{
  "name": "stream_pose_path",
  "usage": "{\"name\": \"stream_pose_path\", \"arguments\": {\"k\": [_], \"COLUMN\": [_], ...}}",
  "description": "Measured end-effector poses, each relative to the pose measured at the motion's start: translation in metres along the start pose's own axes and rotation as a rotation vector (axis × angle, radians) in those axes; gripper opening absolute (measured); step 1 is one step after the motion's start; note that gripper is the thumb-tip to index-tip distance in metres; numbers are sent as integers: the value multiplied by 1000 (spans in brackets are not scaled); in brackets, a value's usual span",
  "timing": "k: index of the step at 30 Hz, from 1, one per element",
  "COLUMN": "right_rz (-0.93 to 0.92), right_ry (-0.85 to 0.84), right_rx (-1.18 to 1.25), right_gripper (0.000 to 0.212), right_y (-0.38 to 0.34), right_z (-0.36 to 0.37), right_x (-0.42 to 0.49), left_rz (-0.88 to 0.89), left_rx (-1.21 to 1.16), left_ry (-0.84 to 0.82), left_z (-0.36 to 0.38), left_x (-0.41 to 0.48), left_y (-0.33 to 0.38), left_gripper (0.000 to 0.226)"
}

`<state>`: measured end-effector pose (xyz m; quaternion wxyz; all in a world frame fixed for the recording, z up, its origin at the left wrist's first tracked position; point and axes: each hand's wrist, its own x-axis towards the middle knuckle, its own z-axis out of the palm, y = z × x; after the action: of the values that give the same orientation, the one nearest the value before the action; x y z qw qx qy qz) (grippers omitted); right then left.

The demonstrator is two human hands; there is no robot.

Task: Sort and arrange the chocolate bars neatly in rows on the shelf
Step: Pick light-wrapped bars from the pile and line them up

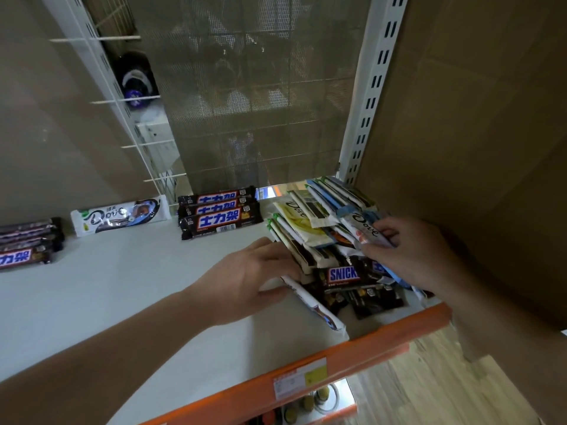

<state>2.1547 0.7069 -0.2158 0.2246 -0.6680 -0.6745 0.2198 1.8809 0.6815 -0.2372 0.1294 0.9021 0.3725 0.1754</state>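
Note:
A mixed pile of chocolate bars (322, 240) lies at the right end of the white shelf (122, 296), with a dark Snickers bar (343, 275) on its front. My right hand (411, 253) pinches a white Dove bar (365, 230) on top of the pile. My left hand (245, 280) grips the left edge of the pile, fingers curled round white-wrapped bars (310, 299). Three dark Snickers bars (219, 214) lie stacked in a row at the back. A single white Dove bar (119, 217) lies to their left. More Snickers bars (27, 243) sit at the far left.
An orange price rail (337, 360) runs along the shelf's front edge. A mesh back panel (245, 102) and a white slotted upright (371, 93) stand behind. A cardboard wall (475, 133) closes the right side. Products show on the shelf below (306, 403).

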Motion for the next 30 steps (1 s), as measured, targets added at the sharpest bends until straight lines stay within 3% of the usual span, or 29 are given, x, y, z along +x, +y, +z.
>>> {"name": "stream_pose_path", "arguments": {"k": [7, 13, 19, 30], "right_rz": [-325, -348, -493, -744], "right_ry": [127, 127, 91, 86], "right_rx": [-144, -135, -182, -247], "right_gripper": [49, 49, 49, 46], "right_y": [-33, -54, -73, -115], "right_z": [0, 18, 35, 84], "right_x": [5, 11, 11, 25], "left_rz": [-394, -690, -868, -1021], "left_rx": [-359, -763, -1009, -1170], "left_ry": [-22, 138, 364, 635], "left_z": [-20, -33, -48, -82], "left_x": [-18, -43, -65, -151], "left_y": [5, 1, -9, -24], "left_gripper": [35, 40, 20, 28]}}
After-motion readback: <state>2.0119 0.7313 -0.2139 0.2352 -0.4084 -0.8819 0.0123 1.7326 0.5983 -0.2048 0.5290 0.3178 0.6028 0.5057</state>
